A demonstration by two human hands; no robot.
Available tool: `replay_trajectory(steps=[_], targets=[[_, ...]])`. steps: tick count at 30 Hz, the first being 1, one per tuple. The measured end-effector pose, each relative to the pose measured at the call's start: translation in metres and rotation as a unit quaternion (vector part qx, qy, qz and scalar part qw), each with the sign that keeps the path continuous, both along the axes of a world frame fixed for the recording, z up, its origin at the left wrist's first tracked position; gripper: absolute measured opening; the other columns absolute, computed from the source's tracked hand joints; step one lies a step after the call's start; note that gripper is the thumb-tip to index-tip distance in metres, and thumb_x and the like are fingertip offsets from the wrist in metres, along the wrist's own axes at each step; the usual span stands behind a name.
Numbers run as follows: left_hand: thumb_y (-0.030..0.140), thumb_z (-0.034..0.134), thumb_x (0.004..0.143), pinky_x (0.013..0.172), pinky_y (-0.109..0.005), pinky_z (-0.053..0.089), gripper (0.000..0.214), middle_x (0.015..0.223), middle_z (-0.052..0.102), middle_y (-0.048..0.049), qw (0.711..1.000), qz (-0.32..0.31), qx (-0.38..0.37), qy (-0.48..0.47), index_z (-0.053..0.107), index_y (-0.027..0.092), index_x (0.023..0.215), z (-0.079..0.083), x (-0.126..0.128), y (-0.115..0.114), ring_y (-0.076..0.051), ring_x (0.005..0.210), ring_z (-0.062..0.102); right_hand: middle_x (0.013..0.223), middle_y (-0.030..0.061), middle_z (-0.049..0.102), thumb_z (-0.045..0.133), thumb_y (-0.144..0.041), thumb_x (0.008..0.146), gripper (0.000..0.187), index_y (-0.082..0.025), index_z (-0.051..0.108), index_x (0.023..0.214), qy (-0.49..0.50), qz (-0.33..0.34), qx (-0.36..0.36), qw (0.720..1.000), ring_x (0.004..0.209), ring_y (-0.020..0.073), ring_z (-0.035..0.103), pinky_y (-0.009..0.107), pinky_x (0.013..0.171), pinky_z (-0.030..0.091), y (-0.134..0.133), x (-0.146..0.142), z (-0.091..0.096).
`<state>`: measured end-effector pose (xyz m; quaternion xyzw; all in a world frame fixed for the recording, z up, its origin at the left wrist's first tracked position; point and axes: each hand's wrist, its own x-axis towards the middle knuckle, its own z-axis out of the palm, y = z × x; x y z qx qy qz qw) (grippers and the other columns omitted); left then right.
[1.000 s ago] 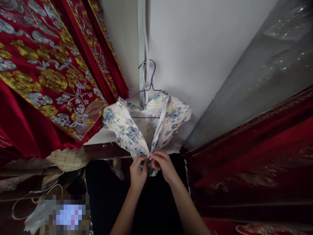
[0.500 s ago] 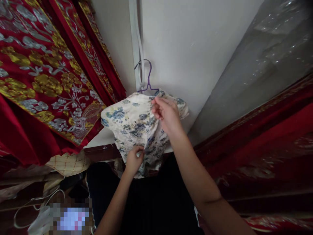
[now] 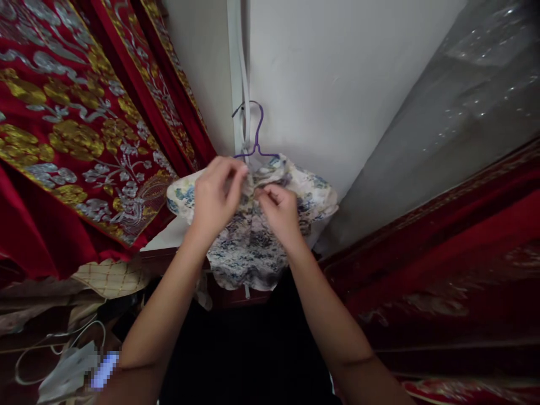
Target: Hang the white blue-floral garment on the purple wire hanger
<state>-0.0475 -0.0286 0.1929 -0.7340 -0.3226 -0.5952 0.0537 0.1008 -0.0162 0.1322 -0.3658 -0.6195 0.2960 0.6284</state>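
The left hand has risen beside the right hand, so work now centres on the neckline of the floral blouse, mid-frame on a purple hanger; the right pinches cloth; the left's grip I cannot tell.

Floral-print blouse: one. Purple clothes hanger: one. Left hand: one. Right hand: one. Red embroidered textiles: at least two; the exact number is unclear.
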Motion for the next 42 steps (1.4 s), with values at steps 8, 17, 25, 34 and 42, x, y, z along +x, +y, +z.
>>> replay_trajectory(steps=[8,17,25,34,42], targets=[[0.014,0.046,0.100,0.083,-0.022,0.049,0.021,0.073,0.061,0.0033,0.795,-0.107,-0.150,-0.577,0.058,0.014,0.083,-0.064,-0.117,0.016,-0.007,0.073,0.059,0.053,-0.0037,0.047,0.063,-0.031,0.080,0.026,-0.019,0.054,0.059,0.029,0.028,-0.150,0.988,0.051,0.0095,0.041,0.024,0.050,0.029,-0.043,0.015,-0.064],[0.020,0.064,0.086,0.084,-0.027,0.054,0.006,0.090,0.070,-0.0049,0.670,-0.102,-0.335,-0.655,0.066,0.015,0.087,-0.202,-0.056,-0.029,-0.014,0.087,0.066,0.047,-0.0042,0.046,0.064,-0.035,0.081,0.029,-0.019,0.056,0.059,0.151,0.031,-0.238,0.959,0.043,0.0084,0.036,0.023,0.044,0.024,-0.078,0.030,-0.093],[0.037,0.072,0.082,0.066,-0.022,0.050,0.020,0.085,0.065,-0.0021,0.745,-0.182,-0.325,-0.554,0.065,0.018,0.085,-0.161,-0.044,-0.058,-0.013,0.074,0.060,0.048,-0.0005,0.056,0.069,-0.045,0.080,0.034,-0.016,0.068,0.062,-0.056,0.151,-0.340,0.927,0.044,0.0101,0.044,0.024,0.045,0.028,-0.077,0.064,-0.110],[0.026,0.056,0.095,0.103,-0.040,0.046,0.017,0.117,0.065,-0.0077,0.900,-0.233,-0.367,-0.015,0.072,0.025,0.098,-0.102,0.020,-0.108,-0.024,0.115,0.060,0.060,0.0024,0.062,0.051,-0.079,0.079,0.062,-0.020,0.067,0.068,0.214,0.231,-0.391,0.865,0.064,0.0176,0.063,0.028,0.059,0.049,-0.058,0.008,-0.087],[0.031,0.054,0.097,0.107,-0.039,0.043,0.042,0.136,0.060,-0.0073,0.921,-0.174,-0.348,-0.009,0.052,0.029,0.138,-0.100,-0.032,-0.074,-0.024,0.125,0.055,0.075,0.0024,0.072,0.079,-0.041,0.073,0.028,-0.017,0.074,0.087,0.076,0.358,-0.428,0.826,0.063,0.0148,0.064,0.025,0.060,0.051,-0.042,0.005,-0.047]])
